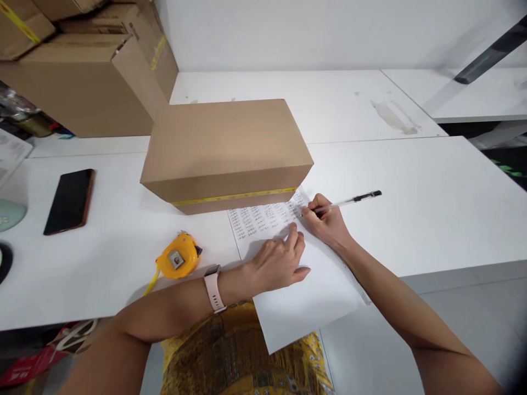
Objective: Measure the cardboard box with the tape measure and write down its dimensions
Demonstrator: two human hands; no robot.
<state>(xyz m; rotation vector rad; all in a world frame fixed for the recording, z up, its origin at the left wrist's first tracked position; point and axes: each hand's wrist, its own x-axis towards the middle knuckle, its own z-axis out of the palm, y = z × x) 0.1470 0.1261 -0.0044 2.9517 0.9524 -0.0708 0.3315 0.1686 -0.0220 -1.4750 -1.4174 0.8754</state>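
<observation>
My right hand grips a pen with a clear barrel and a dark end; its tip is low over the paper, mostly hidden by the fingers. The white sheet of paper carries rows of handwriting in its upper part, and its lower corner hangs past the table edge. Lying on the sheet, my left hand has its fingers stretched out and its thumb apart, holding nothing. A closed cardboard box with yellow tape along its front covers the top of the sheet.
An orange tape measure lies left of my left forearm. Farther left is a dark smartphone on the white table. Larger cardboard boxes are stacked at the back left. A dark post slants at the back right.
</observation>
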